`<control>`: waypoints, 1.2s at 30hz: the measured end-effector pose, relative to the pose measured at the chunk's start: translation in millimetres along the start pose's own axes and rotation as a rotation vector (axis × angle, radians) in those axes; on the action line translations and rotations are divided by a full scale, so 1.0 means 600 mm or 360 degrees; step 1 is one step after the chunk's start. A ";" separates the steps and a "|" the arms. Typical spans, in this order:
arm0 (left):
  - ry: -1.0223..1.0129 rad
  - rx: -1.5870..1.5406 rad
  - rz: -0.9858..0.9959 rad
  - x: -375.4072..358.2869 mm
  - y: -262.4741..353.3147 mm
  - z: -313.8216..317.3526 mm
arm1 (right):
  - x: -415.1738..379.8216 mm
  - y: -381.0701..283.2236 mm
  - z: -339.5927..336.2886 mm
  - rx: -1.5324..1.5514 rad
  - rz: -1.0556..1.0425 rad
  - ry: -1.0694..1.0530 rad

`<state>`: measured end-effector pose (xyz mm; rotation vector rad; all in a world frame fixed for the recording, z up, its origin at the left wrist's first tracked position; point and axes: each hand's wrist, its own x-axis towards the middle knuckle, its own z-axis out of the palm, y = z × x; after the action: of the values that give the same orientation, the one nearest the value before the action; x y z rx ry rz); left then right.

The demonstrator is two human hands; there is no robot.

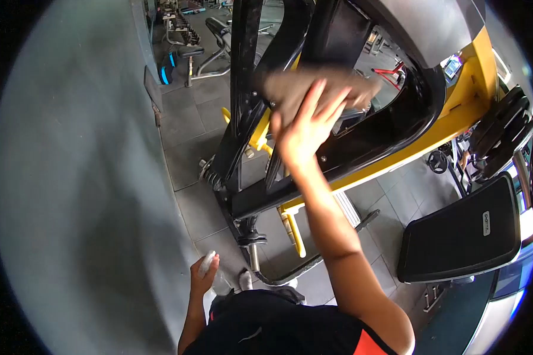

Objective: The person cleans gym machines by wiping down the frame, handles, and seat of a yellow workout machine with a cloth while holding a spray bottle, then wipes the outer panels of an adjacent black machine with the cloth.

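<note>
A greyish-brown cloth [290,89], smeared by motion, lies under my right hand [308,130]. The fingers of that hand are stretched over the cloth, against the black frame [373,139] of a large black and yellow gym machine. Low by my left side, my left hand [204,275] is closed around a spray bottle. The bottle's white spray head [207,262] shows above the fingers, and its clear body [221,285] is partly hidden by the hand.
A grey wall [83,177] runs close along my left. Yellow handles [295,234] jut from the machine low down. At the right stands a black padded backrest [462,231]. A bench [210,56] and a dumbbell rack [183,29] are farther back on the tiled floor [186,154].
</note>
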<state>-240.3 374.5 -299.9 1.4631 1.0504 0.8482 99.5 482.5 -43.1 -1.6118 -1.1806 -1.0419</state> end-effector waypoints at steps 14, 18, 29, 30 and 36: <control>0.0025 0.0154 -0.0004 -0.033 -0.024 -0.028 | -0.734 -0.079 -0.007 0.0821 0.2102 -0.1639; 0.0069 0.0141 -0.0078 -0.031 -0.038 -0.036 | -0.739 0.037 -0.069 0.1030 0.2349 -0.1083; -0.0100 -0.0110 -0.0172 0.036 -0.100 0.012 | -0.074 0.265 -0.141 -0.0328 0.0847 0.0160; -0.0229 -0.0011 -0.0154 0.048 -0.103 0.014 | -0.085 0.266 -0.141 -0.0177 0.0965 0.0141; -0.0252 -0.0022 -0.0214 0.077 -0.064 0.062 | -0.109 0.297 -0.219 0.0826 0.1015 0.0715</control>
<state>-195.5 405.1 -345.6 1.4067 1.0096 0.6325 241.5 308.5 -96.6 -1.1342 -0.5088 -0.5671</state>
